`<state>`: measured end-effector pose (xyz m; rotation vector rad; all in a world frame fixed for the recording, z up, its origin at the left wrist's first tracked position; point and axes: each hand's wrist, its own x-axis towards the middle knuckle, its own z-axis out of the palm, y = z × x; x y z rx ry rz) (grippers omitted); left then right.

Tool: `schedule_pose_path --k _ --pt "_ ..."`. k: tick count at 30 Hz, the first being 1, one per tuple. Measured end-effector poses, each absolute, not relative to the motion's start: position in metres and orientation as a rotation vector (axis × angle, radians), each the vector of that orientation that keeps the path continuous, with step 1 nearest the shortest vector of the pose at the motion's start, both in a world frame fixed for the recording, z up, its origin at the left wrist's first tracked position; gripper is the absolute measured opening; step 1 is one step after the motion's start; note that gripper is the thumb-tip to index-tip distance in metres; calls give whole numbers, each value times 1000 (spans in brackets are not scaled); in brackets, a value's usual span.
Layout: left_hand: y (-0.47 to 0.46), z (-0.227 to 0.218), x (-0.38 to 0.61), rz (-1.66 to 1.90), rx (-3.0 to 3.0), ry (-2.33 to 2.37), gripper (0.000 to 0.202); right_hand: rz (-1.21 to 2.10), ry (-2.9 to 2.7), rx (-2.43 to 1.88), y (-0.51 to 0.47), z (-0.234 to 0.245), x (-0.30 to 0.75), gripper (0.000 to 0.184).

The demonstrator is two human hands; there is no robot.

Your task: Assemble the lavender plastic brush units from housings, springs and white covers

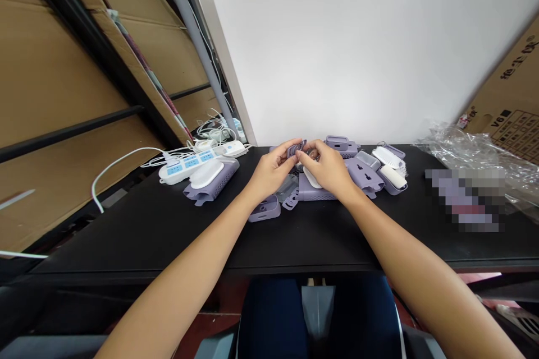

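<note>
Both my hands meet above a pile of lilac plastic parts at the far middle of a black table (168, 235). My left hand (272, 169) pinches a small lilac plastic piece (296, 148) between thumb and fingers. My right hand (326, 168) is closed on the same piece from the right, fingertips touching it. Under the hands lie a lilac housing (314, 193), a small lilac cap (265, 210) and a flat lilac clip (290, 200). What the right fingers grip beyond that piece is hidden.
A lilac case with a white lid (210, 179) and a white power strip (189, 164) with cables lie at the left. More lilac and white parts (379, 171) sit to the right, then crinkled clear plastic (471, 151) and a cardboard box (511, 95). Cardboard sheets lean at the left.
</note>
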<state>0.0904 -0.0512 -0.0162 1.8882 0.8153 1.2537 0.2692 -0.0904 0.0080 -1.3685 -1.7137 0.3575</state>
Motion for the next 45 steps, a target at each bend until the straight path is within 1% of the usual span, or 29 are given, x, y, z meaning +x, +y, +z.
schedule_pose_path --k 4,7,13,20,26,30,37,39,41,42,43,45 --pt "-50 -18 89 1240 1895 796 57 564 -1636 -1297 -86 7 271 29" --pt "-51 -17 89 1227 1917 804 58 639 -1608 -1268 -84 7 272 31" --pt "-51 -17 88 1231 1938 835 59 654 -1600 -1285 -84 9 272 35" --pt "-53 -17 87 1255 2022 888 55 660 -1606 -1281 -84 8 271 35" --pt "-55 -15 88 1352 2020 941 43 598 -1644 -1341 -91 13 269 34" --pt "-53 -16 87 1408 2029 981 34 459 -1707 -1407 -99 16 264 32" --pt "-56 -11 87 1453 2054 999 33 300 -1825 -1426 -109 21 261 27" --pt "-55 -10 87 1439 2029 966 33 273 -1885 -1384 -108 23 265 33" --pt "-54 -11 86 1409 2004 906 33 261 -1919 -1331 -105 24 271 47" --pt "-53 -11 86 1392 1988 872 33 247 -1923 -1312 -103 24 274 51" --pt "-53 -11 85 1374 1974 844 33 224 -1919 -1305 -100 24 277 52" --pt "-53 -11 85 1350 1952 812 32 165 -1889 -1313 -96 24 281 46"
